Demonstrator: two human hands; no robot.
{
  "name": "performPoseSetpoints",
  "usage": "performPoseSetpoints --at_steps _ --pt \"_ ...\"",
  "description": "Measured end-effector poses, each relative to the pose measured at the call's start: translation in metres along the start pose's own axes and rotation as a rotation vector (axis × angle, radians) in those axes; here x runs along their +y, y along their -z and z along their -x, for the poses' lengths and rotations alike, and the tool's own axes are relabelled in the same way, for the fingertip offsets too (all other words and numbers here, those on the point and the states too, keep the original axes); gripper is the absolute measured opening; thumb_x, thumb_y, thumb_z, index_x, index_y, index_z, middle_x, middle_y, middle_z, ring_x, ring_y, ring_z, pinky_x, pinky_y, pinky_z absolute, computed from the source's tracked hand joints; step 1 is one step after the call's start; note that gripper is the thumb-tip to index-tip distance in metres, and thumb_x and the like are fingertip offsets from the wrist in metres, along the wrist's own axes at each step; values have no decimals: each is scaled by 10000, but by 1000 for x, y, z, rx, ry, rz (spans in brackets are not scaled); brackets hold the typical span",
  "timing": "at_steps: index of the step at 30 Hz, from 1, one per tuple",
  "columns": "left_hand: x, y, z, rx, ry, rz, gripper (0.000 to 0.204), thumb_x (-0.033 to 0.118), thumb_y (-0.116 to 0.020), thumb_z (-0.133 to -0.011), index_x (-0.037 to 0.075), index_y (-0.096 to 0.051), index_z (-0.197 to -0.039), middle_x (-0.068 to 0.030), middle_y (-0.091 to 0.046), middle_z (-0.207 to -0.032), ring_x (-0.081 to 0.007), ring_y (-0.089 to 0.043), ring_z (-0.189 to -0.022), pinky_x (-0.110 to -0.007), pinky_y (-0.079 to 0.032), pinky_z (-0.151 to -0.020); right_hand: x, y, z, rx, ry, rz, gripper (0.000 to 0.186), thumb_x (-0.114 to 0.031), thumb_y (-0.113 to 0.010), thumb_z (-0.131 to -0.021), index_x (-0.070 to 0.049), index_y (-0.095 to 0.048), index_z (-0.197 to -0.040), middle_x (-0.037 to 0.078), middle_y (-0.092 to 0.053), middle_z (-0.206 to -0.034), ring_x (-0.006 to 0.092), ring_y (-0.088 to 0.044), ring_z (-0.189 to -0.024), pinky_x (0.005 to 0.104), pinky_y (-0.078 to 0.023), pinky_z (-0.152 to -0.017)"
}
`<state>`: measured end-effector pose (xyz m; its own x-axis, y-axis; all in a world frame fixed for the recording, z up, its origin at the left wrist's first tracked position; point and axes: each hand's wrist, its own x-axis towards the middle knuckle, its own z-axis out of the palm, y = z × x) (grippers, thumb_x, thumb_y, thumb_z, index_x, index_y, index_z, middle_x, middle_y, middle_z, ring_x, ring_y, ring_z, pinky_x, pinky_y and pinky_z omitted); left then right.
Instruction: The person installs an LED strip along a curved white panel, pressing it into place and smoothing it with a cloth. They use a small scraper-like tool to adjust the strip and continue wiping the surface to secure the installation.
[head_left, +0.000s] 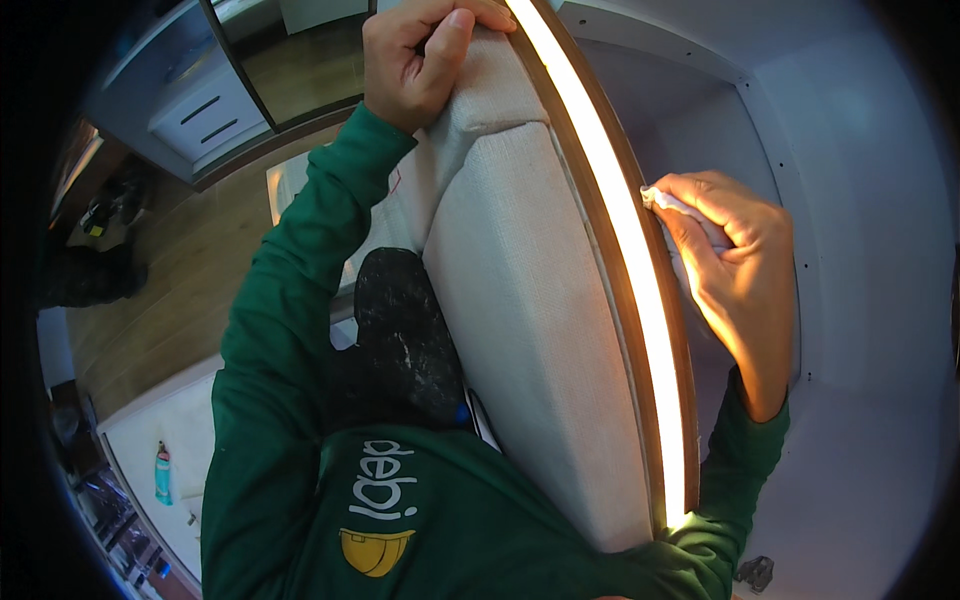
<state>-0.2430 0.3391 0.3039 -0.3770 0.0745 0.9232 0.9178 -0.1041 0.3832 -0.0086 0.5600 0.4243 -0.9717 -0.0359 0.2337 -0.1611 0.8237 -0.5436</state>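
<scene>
The right hand (742, 248) is pinching a white cloth (692, 213) at the right edge of a brown board (681, 400). 1 light strip (620, 200) is glowing along the board. The left hand (415, 65) is resting, curled, at the upper end of a pale cushion (530, 270); I can't say if it is gripping.

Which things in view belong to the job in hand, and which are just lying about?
Seemingly in use:
- white cloth or tissue, pinched in the right hand
- brown edging with lit strip, by that hand
- pale padded panel, left hand at its top

Seemingly lying about:
- turquoise tube, lower left
- small dark object, lower right, unclear
</scene>
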Motion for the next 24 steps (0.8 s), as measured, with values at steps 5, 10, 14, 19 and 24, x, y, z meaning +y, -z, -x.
performPoseSetpoints --at_steps 5,10,14,19,24 --pt "1 0 2 15 -30 -25 381 229 -512 -1054 -28 -757 -915 -168 -787 -945 -266 -759 -890 -353 -573 -821 -8 -4 -1 33 124 -4 116 8 -694 -945 70 -762 -1016 166 -785 -942 255 -762 -826 326 -566 -739" --pt "1 -2 2 27 -28 -8 395 242 -512 -1057 -34 -757 -917 -165 -788 -946 -262 -759 -890 -351 -574 -823 -8 -9 -30 34 89 47 140 -6 -703 -944 61 -774 -1044 184 -788 -962 271 -767 -846 326 -568 -759" --pt "2 1 0 -1 4 -10 393 242 -514 -1051 -38 -757 -919 -167 -789 -946 -259 -758 -888 -349 -575 -823 -6 -7 -27 34 107 38 143 -23 -703 -949 57 -777 -1042 174 -794 -961 256 -758 -826 323 -567 -748" --pt "1 -2 2 17 6 23 386 230 -513 -1048 -39 -759 -920 -174 -788 -950 -261 -759 -891 -348 -578 -828 1 -8 -21 32 111 81 145 -33 -695 -955 54 -776 -1039 195 -774 -927 249 -725 -759 340 -538 -691" --pt "0 -2 1 29 -18 1 343 202 -533 -1033 -30 -760 -921 -168 -791 -956 -261 -755 -882 -351 -574 -815 12 -11 -29 43 210 56 143 -28 -691 -963 48 -782 -1042 186 -777 -919 296 -729 -760 347 -538 -686"
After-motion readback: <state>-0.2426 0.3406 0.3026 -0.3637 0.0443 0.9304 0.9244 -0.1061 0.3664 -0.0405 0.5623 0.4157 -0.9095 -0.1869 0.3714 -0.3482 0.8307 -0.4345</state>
